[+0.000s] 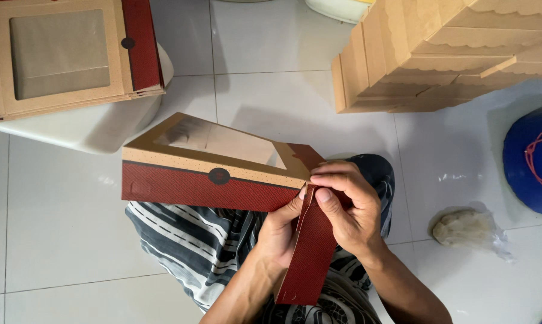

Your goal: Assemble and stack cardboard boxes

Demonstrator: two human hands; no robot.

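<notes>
White floor tiles (283,102) (glossy) lie under both hands' fingers (328,195) pinching a box flap (310,252).

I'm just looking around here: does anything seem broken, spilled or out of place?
Nothing looks damaged. The window box in both hands is only half folded, its red end flap hanging loose. The one stray item is a crumpled plastic bag lying on the white floor tiles.

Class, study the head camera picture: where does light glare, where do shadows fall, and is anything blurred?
Head view: soft daylight; glare patches on the glossy white floor tiles; a faint shadow behind the red and brown windowed cardboard box; left hand and right hand sharp; the stack of plain brown cartons leans from lens distortion.
</notes>
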